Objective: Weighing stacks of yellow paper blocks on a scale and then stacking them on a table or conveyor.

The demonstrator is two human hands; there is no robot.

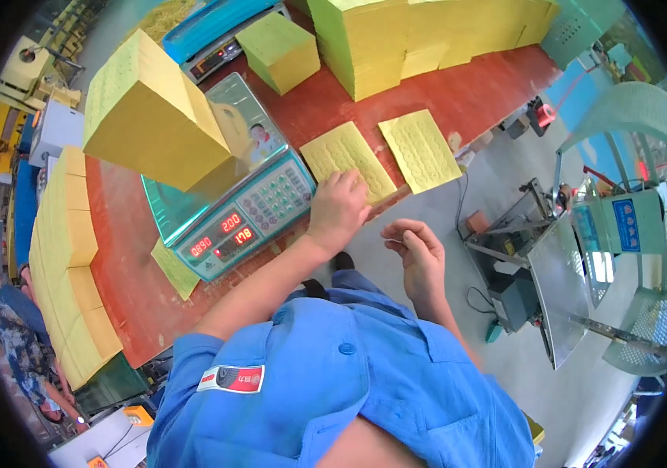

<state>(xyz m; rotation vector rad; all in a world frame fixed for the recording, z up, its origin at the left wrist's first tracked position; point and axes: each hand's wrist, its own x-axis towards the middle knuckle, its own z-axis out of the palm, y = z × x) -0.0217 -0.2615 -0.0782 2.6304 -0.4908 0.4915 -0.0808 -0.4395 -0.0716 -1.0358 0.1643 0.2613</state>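
Identify the containers first. One shallow blue tray (220,30) sits on the rear scale (212,61); you cannot make out its contents from this view. The front scale (275,199), teal with a grey keypad and three lit red readouts, carries one tall yellow block (158,117) on its shiny metal platform (244,101).

Count the yellow paper on the worktop (134,312). Two thin square pads lie side by side to the right of the front scale: the near pad (341,148) and the outer pad (419,152), with a narrow gap between them. One smaller block (280,53) stands behind the front scale. One thin piece (176,269) shows at the scale's front left corner. A row of tall stacks (380,51) lines the far side; a second row (60,249) runs along the left.

Note the surfaces. Both pads show rows of raised, rounded patterns; the blocks are straight-sided. The worktop is red, with pale scuffs.

Your left hand (339,209) rests on the near pad, fingers bunched and bent; you cannot tell whether they pinch it. Your right hand (419,261) is beyond the worktop edge, holding nothing, its fingers loosely curled and apart from the thumb.
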